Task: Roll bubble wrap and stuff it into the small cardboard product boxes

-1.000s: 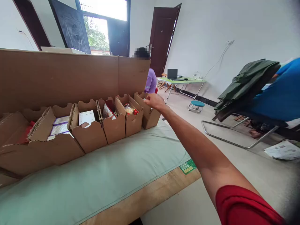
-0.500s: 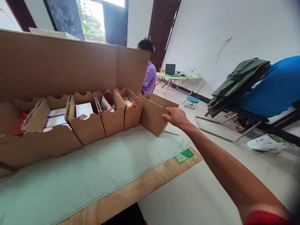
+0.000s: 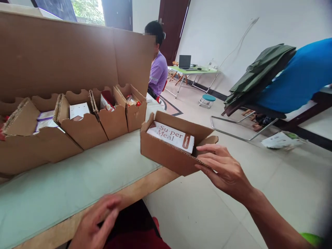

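My right hand (image 3: 220, 166) grips the near right edge of an open cardboard bin (image 3: 166, 155), thumb outside and fingers over the rim. Inside the bin lies a white box (image 3: 169, 136) printed "Su-per Meal". The bin is tilted, its right end out past the table edge. My left hand (image 3: 97, 219) is over the table's front edge at the bottom, fingers loosely apart and holding nothing, away from the bin.
More cardboard bins (image 3: 83, 128) with packets and boxes stand in a row before a tall cardboard panel (image 3: 64, 58). A pale green cloth (image 3: 77, 176) covers the wooden table. Beyond sit a person in purple (image 3: 158, 71) and a person in blue (image 3: 298, 76); a stool (image 3: 208, 98) stands between.
My right hand has pulled the bin away from the row, towards me, turning it so its inside shows. My left hand has come into view. The camera has tilted down.
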`<action>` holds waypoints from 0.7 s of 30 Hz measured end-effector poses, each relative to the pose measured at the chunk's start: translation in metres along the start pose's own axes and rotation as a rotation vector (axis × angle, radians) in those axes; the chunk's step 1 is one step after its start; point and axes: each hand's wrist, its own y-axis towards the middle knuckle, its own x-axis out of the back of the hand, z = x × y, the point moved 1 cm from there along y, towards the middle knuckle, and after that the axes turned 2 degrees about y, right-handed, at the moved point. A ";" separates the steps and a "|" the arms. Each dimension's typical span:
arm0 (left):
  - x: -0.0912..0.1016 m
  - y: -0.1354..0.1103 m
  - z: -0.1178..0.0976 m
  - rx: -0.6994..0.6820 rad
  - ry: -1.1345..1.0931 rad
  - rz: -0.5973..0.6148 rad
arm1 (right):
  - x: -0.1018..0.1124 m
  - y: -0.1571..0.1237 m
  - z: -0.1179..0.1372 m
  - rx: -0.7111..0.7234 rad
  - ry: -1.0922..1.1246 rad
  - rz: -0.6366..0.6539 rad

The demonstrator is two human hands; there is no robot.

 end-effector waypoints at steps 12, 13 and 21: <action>-0.030 0.079 -0.032 0.026 -0.093 -0.149 | -0.033 -0.057 -0.024 -0.512 0.103 -0.261; -0.032 0.081 -0.030 0.031 -0.107 -0.148 | -0.041 -0.063 -0.027 -0.575 0.153 -0.259; -0.043 0.102 -0.033 0.054 -0.158 -0.077 | -0.100 -0.064 -0.040 -0.928 0.542 -0.071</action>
